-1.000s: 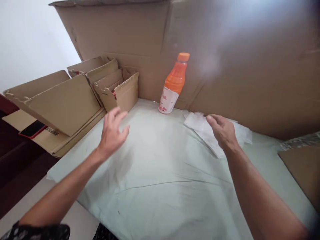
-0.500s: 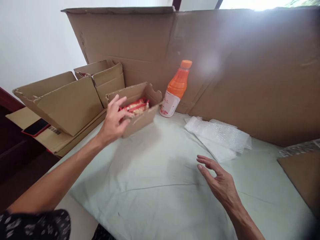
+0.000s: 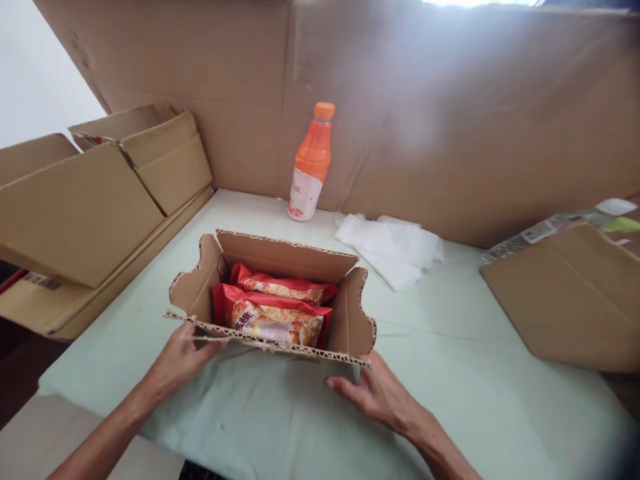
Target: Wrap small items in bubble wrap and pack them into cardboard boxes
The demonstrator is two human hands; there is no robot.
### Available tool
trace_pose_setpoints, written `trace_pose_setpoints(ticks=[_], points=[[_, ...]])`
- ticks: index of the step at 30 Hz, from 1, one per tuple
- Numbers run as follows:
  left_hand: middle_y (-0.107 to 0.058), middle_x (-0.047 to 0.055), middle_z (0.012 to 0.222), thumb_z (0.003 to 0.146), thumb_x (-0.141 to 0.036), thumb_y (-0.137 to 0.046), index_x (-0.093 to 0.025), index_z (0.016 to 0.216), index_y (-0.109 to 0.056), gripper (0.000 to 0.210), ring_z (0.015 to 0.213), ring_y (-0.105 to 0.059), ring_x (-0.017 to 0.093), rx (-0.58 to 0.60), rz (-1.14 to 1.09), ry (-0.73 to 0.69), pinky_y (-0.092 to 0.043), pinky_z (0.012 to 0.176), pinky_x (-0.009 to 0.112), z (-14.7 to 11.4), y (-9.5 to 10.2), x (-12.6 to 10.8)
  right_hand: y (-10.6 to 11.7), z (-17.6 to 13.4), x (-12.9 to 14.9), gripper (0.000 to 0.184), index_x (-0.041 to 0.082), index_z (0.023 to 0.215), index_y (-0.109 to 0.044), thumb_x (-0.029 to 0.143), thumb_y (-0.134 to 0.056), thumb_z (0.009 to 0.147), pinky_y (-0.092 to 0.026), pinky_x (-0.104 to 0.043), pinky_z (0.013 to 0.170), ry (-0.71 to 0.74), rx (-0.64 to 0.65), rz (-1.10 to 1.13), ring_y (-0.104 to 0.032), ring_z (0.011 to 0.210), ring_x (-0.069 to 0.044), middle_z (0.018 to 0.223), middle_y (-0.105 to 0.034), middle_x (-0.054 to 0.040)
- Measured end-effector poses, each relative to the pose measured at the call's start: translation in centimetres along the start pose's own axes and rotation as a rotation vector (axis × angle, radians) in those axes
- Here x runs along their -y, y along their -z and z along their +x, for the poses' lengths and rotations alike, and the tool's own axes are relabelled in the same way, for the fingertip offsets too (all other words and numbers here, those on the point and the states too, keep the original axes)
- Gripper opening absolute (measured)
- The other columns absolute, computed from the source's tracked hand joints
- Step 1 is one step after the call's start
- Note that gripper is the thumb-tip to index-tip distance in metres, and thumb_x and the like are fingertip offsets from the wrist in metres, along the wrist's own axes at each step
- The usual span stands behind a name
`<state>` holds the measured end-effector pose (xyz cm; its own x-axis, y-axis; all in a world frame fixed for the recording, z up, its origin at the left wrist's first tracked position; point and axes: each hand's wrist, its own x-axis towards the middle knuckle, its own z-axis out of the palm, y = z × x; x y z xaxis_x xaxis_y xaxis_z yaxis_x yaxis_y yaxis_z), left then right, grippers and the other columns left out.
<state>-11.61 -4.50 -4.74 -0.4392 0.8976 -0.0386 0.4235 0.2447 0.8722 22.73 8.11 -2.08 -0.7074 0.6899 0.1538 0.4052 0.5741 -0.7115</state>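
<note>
A small open cardboard box (image 3: 285, 257) is in the middle, right in front of me. Inside it lie two red snack packets, the front packet (image 3: 273, 320) larger to view than the rear packet (image 3: 280, 285). My left hand (image 3: 186, 357) grips the box at its front left corner, thumb along the front and fingertips hidden by the flap. At the front right corner is my right hand (image 3: 383, 393), its fingers against the box side and partly hidden, the thumb held out in front.
An orange-capped bottle (image 3: 310, 163) stands behind the box. Folded bubble wrap (image 3: 387, 243) lies to the bottle's right. Larger cardboard boxes (image 3: 80, 213) are on the left, a brown cardboard piece (image 3: 565, 300) on the right. A tall cardboard panel (image 3: 225, 100) closes off the back.
The box with the packets has come from the back left to the front middle and turned to face me. My right hand has joined it at the right corner. The view has shifted right.
</note>
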Motion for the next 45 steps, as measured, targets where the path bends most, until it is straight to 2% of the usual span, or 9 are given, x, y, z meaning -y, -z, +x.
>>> trace_pose_setpoints(ticks=[8, 14, 19, 24, 29, 33, 37, 41, 45], points=[[-0.072, 0.007, 0.094, 0.07, -0.049, -0.072, -0.017, 0.105, -0.064, 0.048, 0.087, -0.069, 0.026, -0.013, -0.076, -0.157, -0.059, 0.08, 0.04, 11.2, -4.1, -3.0, -0.4, 8.9, -3.9, 0.047, 0.02, 0.127, -0.06, 0.047, -0.062, 0.089, -0.058, -0.039, 0.072, -0.207, -0.238, 0.03, -0.07, 0.081, -0.025, 0.102, -0.075, -0.0087], [-0.067, 0.013, 0.109, 0.071, -0.034, -0.069, -0.013, 0.129, -0.054, 0.063, 0.097, -0.068, 0.025, -0.183, -0.084, -0.141, -0.057, 0.093, 0.044, 21.5, -7.6, -4.3, 0.5, 19.0, -8.3, 0.052, 0.018, 0.138, -0.054, 0.039, -0.058, 0.09, -0.057, -0.04, 0.086, -0.216, -0.314, -0.008, -0.069, 0.097, -0.025, 0.122, -0.072, -0.0116], [-0.066, 0.014, 0.117, 0.069, -0.032, -0.076, -0.014, 0.152, -0.034, 0.095, 0.102, -0.069, 0.026, -0.317, -0.068, -0.136, -0.055, 0.1, 0.046, 23.1, -9.1, -2.9, 0.8, 18.9, -10.8, 0.046, 0.019, 0.135, -0.059, 0.037, -0.053, 0.092, -0.054, -0.042, 0.096, -0.233, -0.378, -0.056, -0.067, 0.11, -0.026, 0.126, -0.071, -0.0119], [-0.066, 0.013, 0.113, 0.07, -0.033, -0.077, -0.011, 0.155, -0.033, 0.098, 0.101, -0.07, 0.026, -0.312, -0.032, -0.14, -0.056, 0.1, 0.046, 22.8, -8.9, -2.5, 5.6, 17.3, -12.8, 0.047, 0.018, 0.131, -0.061, 0.041, -0.055, 0.091, -0.037, -0.057, 0.114, -0.335, -0.566, -0.208, -0.055, 0.128, -0.035, 0.135, -0.064, -0.0171], [-0.066, 0.015, 0.117, 0.073, -0.033, -0.073, -0.009, 0.155, -0.029, 0.096, 0.102, -0.07, 0.027, -0.36, -0.056, -0.13, -0.055, 0.1, 0.048, 22.8, -8.9, -3.2, 9.0, 20.7, -13.7, 0.053, 0.012, 0.127, -0.062, 0.038, -0.065, 0.081, -0.042, -0.058, 0.104, -0.571, -0.635, -0.223, -0.064, 0.107, -0.036, 0.094, -0.074, -0.0136], [-0.054, 0.023, 0.138, 0.072, -0.023, -0.067, -0.01, 0.151, -0.035, 0.087, 0.129, -0.058, 0.034, -0.478, -0.058, -0.168, -0.048, 0.11, 0.052, 21.7, -8.8, -3.6, 10.3, 19.7, -10.3, 0.043, 0.013, 0.122, -0.064, 0.026, -0.054, 0.083, -0.053, -0.042, 0.087, -0.461, -0.658, -0.142, -0.065, 0.083, -0.023, 0.09, -0.072, -0.0075], [-0.043, 0.023, 0.149, 0.073, -0.018, -0.066, -0.013, 0.152, -0.036, 0.085, 0.145, -0.041, 0.038, -0.435, 0.031, -0.366, -0.037, 0.12, 0.056, 16.2, -9.4, -4.1, 12.5, 12.8, -3.1, 0.022, 0.019, 0.099, -0.071, 0.027, -0.057, 0.085, -0.052, -0.037, 0.087, -0.17, -0.603, -0.141, -0.065, 0.088, -0.019, 0.094, -0.071, -0.003], [-0.042, 0.017, 0.153, 0.081, -0.018, -0.063, -0.023, 0.159, -0.026, 0.086, 0.143, -0.045, 0.034, -0.18, 0.061, -0.621, -0.044, 0.115, 0.054, 6.8, -10.0, -5.6, 12.0, 6.3, 4.2, 0.013, 0.024, 0.089, -0.072, 0.026, -0.06, 0.092, -0.052, -0.035, 0.087, 0.103, -0.256, -0.197, -0.067, 0.096, -0.019, 0.108, -0.073, -0.0032], [-0.037, 0.016, 0.161, 0.084, -0.013, -0.057, -0.026, 0.163, -0.017, 0.09, 0.147, -0.041, 0.033, 0.072, 0.024, -0.713, -0.042, 0.117, 0.056, -1.6, -9.8, -6.6, 7.1, 2.5, 7.3, 0.019, 0.021, 0.1, -0.072, 0.017, -0.054, 0.099, -0.051, -0.035, 0.087, 0.156, 0.132, -0.21, -0.07, 0.093, -0.019, 0.107, -0.075, -0.0058]])
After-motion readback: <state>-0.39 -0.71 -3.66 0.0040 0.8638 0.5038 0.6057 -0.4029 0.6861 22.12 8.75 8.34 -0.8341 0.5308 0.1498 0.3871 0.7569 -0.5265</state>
